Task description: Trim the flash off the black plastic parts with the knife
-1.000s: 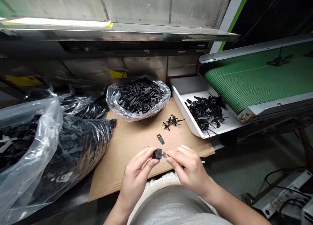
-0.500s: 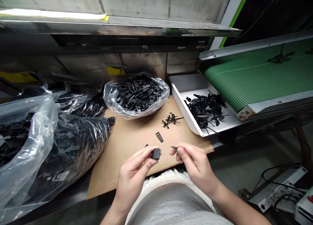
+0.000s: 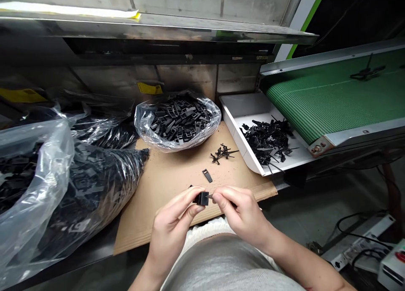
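Fingertips of the left hand (image 3: 172,223) pinch a small black plastic block (image 3: 202,198) over the cardboard sheet (image 3: 171,177). The right hand (image 3: 242,215), closed on a thin sliver (image 3: 210,196) (barely visible), presses it to the block's side, apparently fitting it; steady alignment matters.

In left hand (image 3: 172,227), black clip (image 3: 203,198)

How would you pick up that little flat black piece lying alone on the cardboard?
Probably from straight above, pinching the flat black piece across its two long edges. It lies flat on the cardboard, long and narrow, with bare board around it, so fingertips fit either side.
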A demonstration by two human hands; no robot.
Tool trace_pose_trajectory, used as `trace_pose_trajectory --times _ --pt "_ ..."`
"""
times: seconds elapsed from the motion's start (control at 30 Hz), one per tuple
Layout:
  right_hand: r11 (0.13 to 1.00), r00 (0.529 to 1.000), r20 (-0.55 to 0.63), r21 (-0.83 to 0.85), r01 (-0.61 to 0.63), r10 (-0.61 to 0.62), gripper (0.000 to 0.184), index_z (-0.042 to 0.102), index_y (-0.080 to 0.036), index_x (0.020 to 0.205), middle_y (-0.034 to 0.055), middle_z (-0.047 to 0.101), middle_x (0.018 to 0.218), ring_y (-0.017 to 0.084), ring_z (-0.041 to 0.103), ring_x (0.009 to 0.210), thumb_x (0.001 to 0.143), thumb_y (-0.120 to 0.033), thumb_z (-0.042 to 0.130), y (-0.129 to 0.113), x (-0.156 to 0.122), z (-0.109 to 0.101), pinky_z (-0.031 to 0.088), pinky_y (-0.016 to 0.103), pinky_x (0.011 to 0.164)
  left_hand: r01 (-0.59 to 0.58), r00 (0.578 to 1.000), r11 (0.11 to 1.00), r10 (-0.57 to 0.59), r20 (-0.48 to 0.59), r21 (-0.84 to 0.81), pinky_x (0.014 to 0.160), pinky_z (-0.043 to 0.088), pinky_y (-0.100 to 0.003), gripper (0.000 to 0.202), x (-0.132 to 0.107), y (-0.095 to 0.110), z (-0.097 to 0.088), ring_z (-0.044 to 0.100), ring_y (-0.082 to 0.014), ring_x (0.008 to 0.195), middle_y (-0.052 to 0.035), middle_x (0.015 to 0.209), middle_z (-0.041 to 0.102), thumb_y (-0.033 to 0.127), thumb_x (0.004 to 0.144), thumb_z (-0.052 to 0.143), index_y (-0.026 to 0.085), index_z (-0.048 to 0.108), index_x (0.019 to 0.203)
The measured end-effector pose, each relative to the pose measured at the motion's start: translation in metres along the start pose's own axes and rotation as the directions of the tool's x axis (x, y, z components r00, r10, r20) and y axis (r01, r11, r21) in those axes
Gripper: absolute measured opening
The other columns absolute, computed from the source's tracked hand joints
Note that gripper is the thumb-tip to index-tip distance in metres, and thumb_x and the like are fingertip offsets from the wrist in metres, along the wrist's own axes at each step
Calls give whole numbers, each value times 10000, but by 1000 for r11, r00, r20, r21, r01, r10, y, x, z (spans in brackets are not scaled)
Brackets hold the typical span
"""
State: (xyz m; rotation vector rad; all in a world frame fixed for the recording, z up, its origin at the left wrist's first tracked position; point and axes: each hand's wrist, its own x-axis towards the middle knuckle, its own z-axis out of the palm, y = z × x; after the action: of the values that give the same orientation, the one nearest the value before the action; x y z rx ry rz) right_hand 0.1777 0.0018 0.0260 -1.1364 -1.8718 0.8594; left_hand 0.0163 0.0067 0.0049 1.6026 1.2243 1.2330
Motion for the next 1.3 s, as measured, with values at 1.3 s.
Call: trace_pose_trajectory --times 1.3 --pt "900 921 -196 -356 252 -335 187 627 -118 945 93 678 816 175 600 738 840 -76 478 21 10 2 489 306 661 319 944 916 -331 -7 -244 607 469 -197 146 7 19 2 555 -113 603 11 688 650 188 710 645 227 715 832"
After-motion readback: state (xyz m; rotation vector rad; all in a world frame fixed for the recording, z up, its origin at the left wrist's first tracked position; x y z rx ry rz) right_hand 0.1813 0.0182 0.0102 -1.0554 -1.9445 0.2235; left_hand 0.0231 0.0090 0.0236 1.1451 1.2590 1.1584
